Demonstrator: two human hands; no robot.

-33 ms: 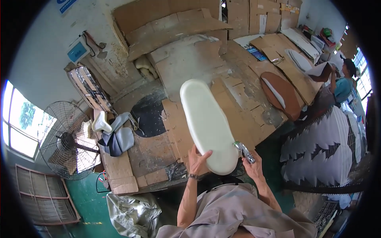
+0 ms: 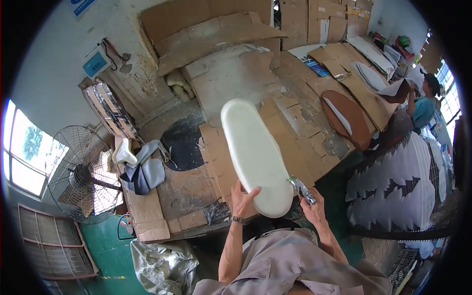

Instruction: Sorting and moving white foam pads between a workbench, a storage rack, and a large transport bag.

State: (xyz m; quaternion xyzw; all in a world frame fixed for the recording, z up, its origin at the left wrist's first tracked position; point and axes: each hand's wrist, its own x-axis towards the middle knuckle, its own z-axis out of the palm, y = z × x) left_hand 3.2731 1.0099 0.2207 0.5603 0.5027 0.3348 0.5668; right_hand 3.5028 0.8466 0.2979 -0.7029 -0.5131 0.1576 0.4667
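A long cream foam pad (image 2: 257, 157) with rounded ends lies tilted over the cardboard-covered bench. My left hand (image 2: 241, 199) grips its near left edge, with the thumb on top and the fingers out of sight at the side or beneath. A small metal spray gun (image 2: 302, 190) is in my right hand (image 2: 312, 207), its nozzle close beside the pad's right edge. I cannot tell whether anything is coming out of it.
Cardboard (image 2: 206, 142) covers the worn bench. A cream moulded piece (image 2: 125, 151) and grey sheets (image 2: 150, 169) sit at its left, beside a caged fan (image 2: 81, 174). Brown covers (image 2: 346, 119) lie at right; jagged grey sheets (image 2: 398, 184) hang nearer. A co-worker (image 2: 424, 108) handles material at far right.
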